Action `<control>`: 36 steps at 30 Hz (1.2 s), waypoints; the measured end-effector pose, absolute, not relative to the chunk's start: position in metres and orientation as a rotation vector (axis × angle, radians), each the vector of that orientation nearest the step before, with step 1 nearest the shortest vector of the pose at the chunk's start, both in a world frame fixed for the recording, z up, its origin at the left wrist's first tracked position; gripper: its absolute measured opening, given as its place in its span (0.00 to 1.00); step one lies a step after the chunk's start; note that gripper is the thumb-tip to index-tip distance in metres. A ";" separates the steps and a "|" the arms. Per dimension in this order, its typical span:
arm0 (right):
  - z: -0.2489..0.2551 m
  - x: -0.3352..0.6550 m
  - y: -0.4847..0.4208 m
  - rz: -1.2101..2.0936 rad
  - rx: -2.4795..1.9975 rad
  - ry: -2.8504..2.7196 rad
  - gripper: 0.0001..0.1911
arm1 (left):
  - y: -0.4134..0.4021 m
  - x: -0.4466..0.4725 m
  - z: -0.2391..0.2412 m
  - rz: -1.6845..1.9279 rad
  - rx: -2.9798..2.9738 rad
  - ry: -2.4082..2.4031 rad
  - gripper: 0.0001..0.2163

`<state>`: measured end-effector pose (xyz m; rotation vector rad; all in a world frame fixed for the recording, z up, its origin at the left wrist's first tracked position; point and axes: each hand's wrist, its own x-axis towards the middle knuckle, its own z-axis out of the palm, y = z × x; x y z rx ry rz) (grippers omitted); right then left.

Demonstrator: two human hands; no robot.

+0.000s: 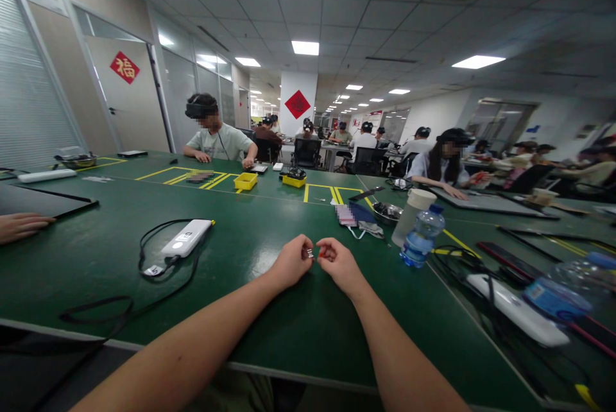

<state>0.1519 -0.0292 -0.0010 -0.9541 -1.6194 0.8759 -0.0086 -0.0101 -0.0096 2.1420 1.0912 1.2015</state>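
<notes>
My left hand (292, 262) and my right hand (338, 262) meet just above the green table (269, 309), fingers curled. Between their fingertips they pinch a tiny silvery metal part (309, 253), too small to name. Both forearms stretch in from the bottom edge. A white power bank (187, 238) with a black cable lies to the left of my hands. A clear water bottle (422, 236) with a blue cap stands to the right.
Another person's hand (22, 226) rests at the left edge beside a dark tablet (41, 201). Yellow trays (245, 181) sit farther back, a white cup (409, 215) and a metal bowl (387, 212) nearer. Several people work at tables beyond.
</notes>
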 end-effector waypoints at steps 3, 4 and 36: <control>-0.001 0.152 -0.029 0.973 -0.957 -1.554 0.18 | -0.006 -0.009 -0.015 1.145 2.025 1.081 0.09; -0.003 0.152 -0.029 1.006 -0.971 -1.529 0.18 | -0.005 -0.009 -0.015 1.127 1.984 1.079 0.09; -0.005 0.161 -0.026 1.339 -0.986 -1.182 0.12 | 0.001 -0.021 0.002 1.043 0.969 0.648 0.07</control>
